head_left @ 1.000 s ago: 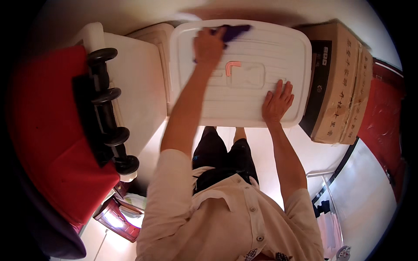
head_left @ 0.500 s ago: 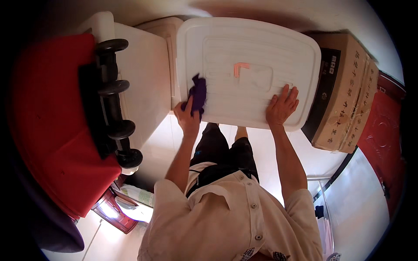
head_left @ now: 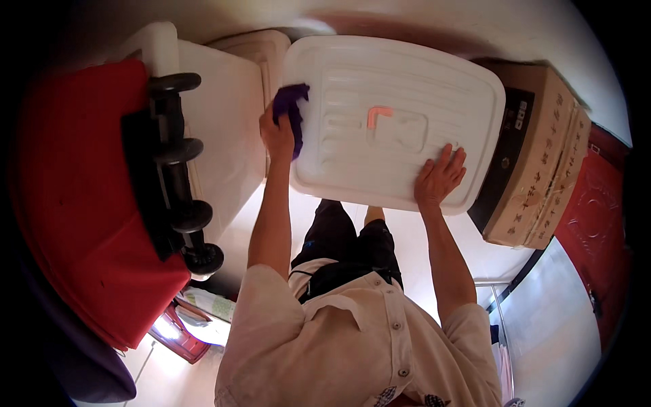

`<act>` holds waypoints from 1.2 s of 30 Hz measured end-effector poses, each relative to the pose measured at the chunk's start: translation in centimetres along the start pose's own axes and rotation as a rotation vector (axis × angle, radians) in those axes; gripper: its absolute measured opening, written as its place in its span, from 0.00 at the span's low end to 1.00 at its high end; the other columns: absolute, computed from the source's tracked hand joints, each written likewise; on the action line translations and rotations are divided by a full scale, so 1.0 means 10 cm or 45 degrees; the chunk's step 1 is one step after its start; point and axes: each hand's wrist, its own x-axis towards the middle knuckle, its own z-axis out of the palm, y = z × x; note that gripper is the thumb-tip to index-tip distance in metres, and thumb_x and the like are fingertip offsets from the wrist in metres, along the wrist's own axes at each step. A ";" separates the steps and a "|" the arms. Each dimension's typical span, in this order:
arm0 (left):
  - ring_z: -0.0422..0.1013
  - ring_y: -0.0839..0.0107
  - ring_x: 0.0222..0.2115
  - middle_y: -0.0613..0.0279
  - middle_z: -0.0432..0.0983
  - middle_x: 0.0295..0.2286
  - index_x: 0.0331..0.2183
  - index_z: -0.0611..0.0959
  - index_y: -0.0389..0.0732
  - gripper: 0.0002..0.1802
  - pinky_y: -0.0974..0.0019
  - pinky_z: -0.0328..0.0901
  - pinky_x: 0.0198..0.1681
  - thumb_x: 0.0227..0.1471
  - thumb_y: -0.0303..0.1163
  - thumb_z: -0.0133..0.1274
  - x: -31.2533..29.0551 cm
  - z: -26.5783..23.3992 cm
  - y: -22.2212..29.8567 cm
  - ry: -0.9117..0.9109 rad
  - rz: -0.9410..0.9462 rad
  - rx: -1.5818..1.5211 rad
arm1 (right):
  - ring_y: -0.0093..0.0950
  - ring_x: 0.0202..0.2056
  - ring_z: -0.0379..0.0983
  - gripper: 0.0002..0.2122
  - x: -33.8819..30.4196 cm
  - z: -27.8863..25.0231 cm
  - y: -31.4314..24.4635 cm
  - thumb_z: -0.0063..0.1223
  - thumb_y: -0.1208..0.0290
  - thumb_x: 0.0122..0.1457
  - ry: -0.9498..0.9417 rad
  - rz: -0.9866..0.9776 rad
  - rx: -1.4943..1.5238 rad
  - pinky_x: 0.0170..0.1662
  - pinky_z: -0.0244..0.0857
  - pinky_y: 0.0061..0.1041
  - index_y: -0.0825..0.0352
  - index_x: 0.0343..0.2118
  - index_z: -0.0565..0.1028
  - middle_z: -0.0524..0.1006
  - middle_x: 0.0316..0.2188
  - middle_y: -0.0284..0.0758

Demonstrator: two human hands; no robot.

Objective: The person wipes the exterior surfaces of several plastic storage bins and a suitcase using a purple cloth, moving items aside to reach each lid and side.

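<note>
A large white plastic lid [head_left: 352, 159] with moulded ridges lies in front of me, a piece of orange tape [head_left: 377, 115] near its middle. My left hand [head_left: 277, 136] is closed on a dark purple cloth [head_left: 291, 108], pressing it along the lid's left edge. The fingertips are partly covered by the cloth. On the right part of the lid, close to the near edge, my right hand [head_left: 439, 178] rests flat with its fingers spread and nothing in it.
A cardboard box [head_left: 532, 163] stands close to the lid's right side. To the left are a white cabinet-like piece [head_left: 224, 115], a black ridged bar [head_left: 180, 152] and a red padded seat [head_left: 88, 197]. Further right is a red door [head_left: 593, 217]. A wall [head_left: 434, 24] rises behind.
My left hand has slid the cloth up and to the left along the lid's left edge. The right hand keeps its place on the lid. The view has shifted slightly.
</note>
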 end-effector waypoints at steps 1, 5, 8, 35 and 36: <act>0.70 0.47 0.42 0.44 0.76 0.40 0.47 0.79 0.39 0.19 0.54 0.63 0.49 0.53 0.33 0.47 0.21 0.07 -0.02 0.055 -0.003 0.048 | 0.46 0.66 0.41 0.28 0.03 0.01 -0.02 0.41 0.62 0.62 0.006 -0.005 -0.001 0.64 0.35 0.51 0.64 0.64 0.54 0.48 0.65 0.48; 0.71 0.44 0.42 0.42 0.76 0.40 0.45 0.79 0.39 0.19 0.50 0.64 0.47 0.53 0.37 0.47 0.84 0.30 0.29 -0.006 -0.051 0.083 | 0.46 0.66 0.41 0.28 0.03 0.01 0.00 0.41 0.62 0.62 0.011 0.014 -0.018 0.64 0.34 0.51 0.64 0.64 0.54 0.48 0.65 0.48; 0.72 0.45 0.41 0.43 0.77 0.38 0.43 0.79 0.36 0.18 0.49 0.65 0.46 0.52 0.35 0.48 1.20 0.40 0.34 0.014 -0.024 0.327 | 0.46 0.66 0.41 0.28 0.06 0.04 -0.04 0.40 0.62 0.62 0.024 0.001 0.034 0.64 0.34 0.52 0.64 0.64 0.54 0.48 0.65 0.48; 0.59 0.51 0.58 0.57 0.69 0.53 0.34 0.81 0.43 0.14 0.48 0.53 0.61 0.43 0.19 0.51 0.83 1.10 0.95 -0.435 1.213 0.448 | 0.47 0.67 0.40 0.30 0.10 -0.03 0.00 0.43 0.64 0.61 -0.053 0.012 0.004 0.65 0.32 0.52 0.65 0.65 0.53 0.48 0.65 0.50; 0.59 0.52 0.58 0.58 0.69 0.53 0.35 0.81 0.43 0.13 0.48 0.53 0.61 0.44 0.21 0.52 0.87 1.20 1.00 -0.500 1.301 0.363 | 0.47 0.67 0.40 0.30 0.11 -0.02 -0.03 0.43 0.64 0.61 -0.052 -0.011 0.015 0.65 0.32 0.52 0.65 0.65 0.53 0.48 0.65 0.50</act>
